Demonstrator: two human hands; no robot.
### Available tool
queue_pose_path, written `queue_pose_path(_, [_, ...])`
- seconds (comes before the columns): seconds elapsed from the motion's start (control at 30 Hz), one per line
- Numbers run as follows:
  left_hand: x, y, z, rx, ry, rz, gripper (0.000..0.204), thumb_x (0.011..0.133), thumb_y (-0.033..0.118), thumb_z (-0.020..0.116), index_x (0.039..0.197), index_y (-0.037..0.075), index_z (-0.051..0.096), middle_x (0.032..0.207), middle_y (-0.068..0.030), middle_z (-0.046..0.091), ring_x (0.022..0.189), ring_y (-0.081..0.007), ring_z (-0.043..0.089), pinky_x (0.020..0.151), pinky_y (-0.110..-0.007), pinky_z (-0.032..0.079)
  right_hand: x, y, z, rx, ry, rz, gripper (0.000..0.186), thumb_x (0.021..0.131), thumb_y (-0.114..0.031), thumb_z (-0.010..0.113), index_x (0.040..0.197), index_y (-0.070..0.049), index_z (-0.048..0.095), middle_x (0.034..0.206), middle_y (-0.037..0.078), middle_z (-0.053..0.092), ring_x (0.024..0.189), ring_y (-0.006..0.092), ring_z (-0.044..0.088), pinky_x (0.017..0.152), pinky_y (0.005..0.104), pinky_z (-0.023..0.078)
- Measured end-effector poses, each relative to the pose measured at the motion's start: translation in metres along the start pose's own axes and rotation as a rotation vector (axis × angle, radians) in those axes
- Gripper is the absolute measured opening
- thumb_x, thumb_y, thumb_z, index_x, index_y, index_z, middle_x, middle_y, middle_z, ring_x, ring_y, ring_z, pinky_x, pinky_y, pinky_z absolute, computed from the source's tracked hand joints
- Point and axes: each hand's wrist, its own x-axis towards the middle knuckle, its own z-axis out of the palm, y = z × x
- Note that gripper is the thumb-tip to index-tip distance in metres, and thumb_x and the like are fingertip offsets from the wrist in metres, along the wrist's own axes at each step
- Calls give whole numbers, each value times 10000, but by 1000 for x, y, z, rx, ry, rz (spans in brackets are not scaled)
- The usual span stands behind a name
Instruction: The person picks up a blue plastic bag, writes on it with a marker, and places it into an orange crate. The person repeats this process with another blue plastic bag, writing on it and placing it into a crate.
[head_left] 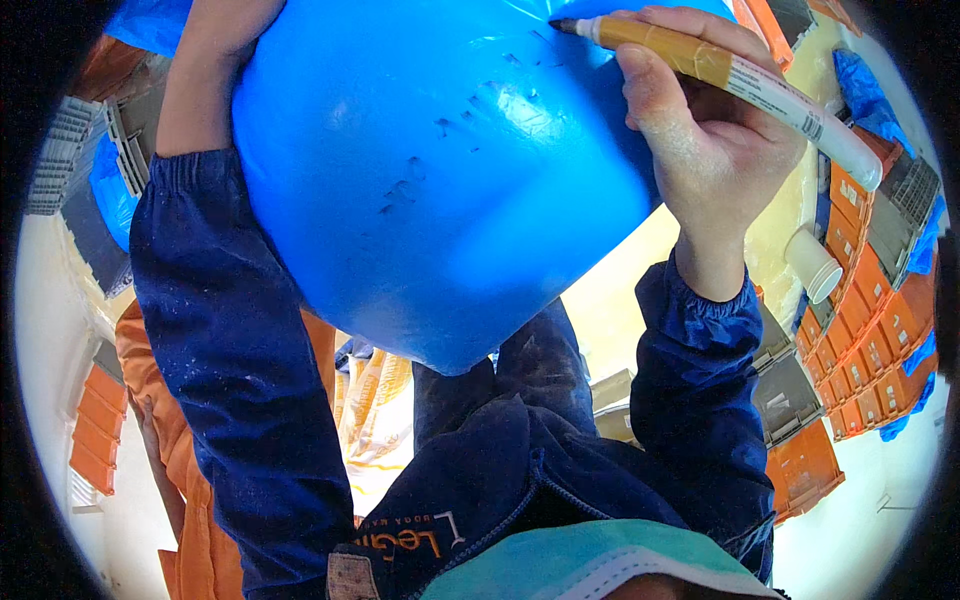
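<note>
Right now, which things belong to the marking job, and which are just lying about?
In use:
- blue bag, steadied by left hand
- marker in right hand's grip, tip on the bag

Lying about:
- white cap
- orange crates
- grey crates

Dark navy work jacket with elastic-gathered cuffs, dusty speckled sleeves, dark trousers, and a teal face mask (600,565)

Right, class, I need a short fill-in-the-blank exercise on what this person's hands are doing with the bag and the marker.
1. The right hand holds a ____ with its tip on the bag.
2. The big plastic bag is ____ in colour.
3. The left hand, mostly hidden, steadies the ____.
4. The stacked crates at the right are mostly ____.

Missing words: marker; blue; bag; orange
</note>
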Motion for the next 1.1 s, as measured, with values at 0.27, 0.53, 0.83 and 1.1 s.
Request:
queue_pose_path(0.27, [8,10,-23,58,23,38,390,789,169,685,690,141,309,690,54,305,654,-54,304,565,-213,297,18,-13,15,160,102,168,253,722,-42,724,905,38,569,781,132,653,703,146,640,627,229,515])
queue_pose_path(0.53, [9,10,-20,17,-6,-28,391,797,179,683,688,144,308,680,57,305,638,-54,302,555,-219,295,4,-13,-6,462,92,169,254,824,-32,596,1047,73,539,924,216,633,607,177,604,517,250,517])
queue_pose_path(0.83, [24,11,-2,104,-31,91,445,799,249,698,659,139,290,642,61,295,609,-58,298,535,-245,284,-53,-43,4,249,-160,76,217,661,-19,746,831,-88,631,788,105,630,644,172,635,562,257,521])
queue_pose_path(1.1, [38,5,-1,103,-15,191,444,803,275,700,641,136,310,623,56,307,594,-69,308,524,-252,282,-27,-17,-5,122,-183,-85,309,685,-128,778,900,-45,571,788,122,632,680,183,652,561,251,539])
